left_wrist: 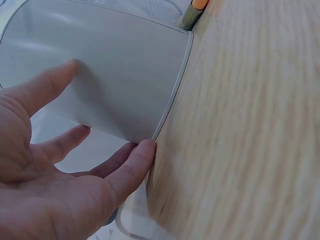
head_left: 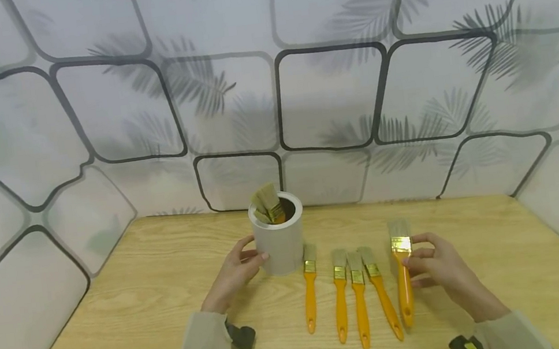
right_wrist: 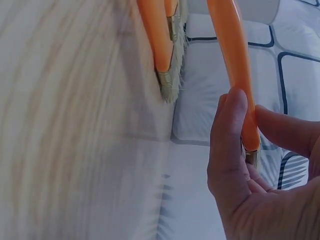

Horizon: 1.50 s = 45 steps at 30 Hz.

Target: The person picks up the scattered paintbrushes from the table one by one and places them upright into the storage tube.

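Observation:
A light grey cylindrical container (head_left: 280, 250) stands upright with several paintbrushes (head_left: 268, 202) in it, bristles up. Against its left side rests my left hand (head_left: 236, 273); the left wrist view shows straight thumb and fingertips touching the wall and one lower edge. My right hand (head_left: 439, 265) pinches a paintbrush (head_left: 403, 281) between thumb and fingers at the top of its orange handle, bristles pointing away from me. In the right wrist view, this brush's handle (right_wrist: 235, 55) appears apart from the table. Several similar paintbrushes (head_left: 360, 304) lie on the table to the left of that hand.
One paintbrush (head_left: 311, 298) lies nearest the container, slightly apart from the others. The wood-grain table (head_left: 136, 326) runs back to a patterned wall covering (head_left: 328, 98) with leaf prints, which also rises at both sides.

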Available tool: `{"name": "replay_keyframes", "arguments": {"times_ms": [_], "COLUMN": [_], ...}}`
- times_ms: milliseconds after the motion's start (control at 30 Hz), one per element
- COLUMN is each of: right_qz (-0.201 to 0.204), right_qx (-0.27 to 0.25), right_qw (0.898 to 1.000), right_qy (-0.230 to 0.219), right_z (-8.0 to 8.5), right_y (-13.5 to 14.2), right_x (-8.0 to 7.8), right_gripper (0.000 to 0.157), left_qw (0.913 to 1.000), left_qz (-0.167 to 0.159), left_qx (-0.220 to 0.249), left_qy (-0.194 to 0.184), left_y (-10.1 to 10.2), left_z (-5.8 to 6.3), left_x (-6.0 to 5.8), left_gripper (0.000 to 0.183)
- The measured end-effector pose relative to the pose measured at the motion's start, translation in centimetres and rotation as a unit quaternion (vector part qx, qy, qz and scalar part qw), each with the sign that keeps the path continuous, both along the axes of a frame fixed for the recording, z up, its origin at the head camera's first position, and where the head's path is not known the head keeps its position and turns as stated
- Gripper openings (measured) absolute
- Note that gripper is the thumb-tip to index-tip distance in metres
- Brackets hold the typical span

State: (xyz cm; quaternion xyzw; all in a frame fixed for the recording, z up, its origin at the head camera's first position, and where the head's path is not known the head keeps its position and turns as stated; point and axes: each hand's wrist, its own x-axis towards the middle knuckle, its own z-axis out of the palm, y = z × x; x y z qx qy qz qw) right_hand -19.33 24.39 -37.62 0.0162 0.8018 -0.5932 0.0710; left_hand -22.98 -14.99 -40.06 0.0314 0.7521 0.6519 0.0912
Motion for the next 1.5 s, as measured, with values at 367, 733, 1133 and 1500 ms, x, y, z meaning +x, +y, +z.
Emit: {"name": "replay_keyframes", "arguments": {"times_ms": [367,733,1133,1500], "right_qz": [-0.014,-0.039,-0.062,-0.085], "right_qx": [-0.020,-0.043,-0.083,-0.134], "right_qw": [1.000,0.998,0.994,0.987], "right_qy": [0.016,0.023,0.023,0.034], "right_z": [0.8,1.6,2.5,3.4], "right_y": [-0.8,-2.1,-3.0,-4.5], "right_x": [-0.7,-1.5,-2.4,-3.3], "right_gripper": [0.056,0.065,0.065,0.059], "left_qw": [0.9999,0.9999,0.9999,0.9998], "left_qz": [0.001,0.003,0.007,0.002], "left_qx": [0.013,0.012,0.011,0.017], "left_qy": [-0.003,-0.001,-0.002,0.002], "left_y": [0.1,0.0,-0.1,-0.1], "left_z": [-0.1,-0.2,-0.3,0.0], "left_x": [0.1,-0.1,-0.3,-0.3], "left_gripper": [0.068,0.067,0.066,0.067]}}
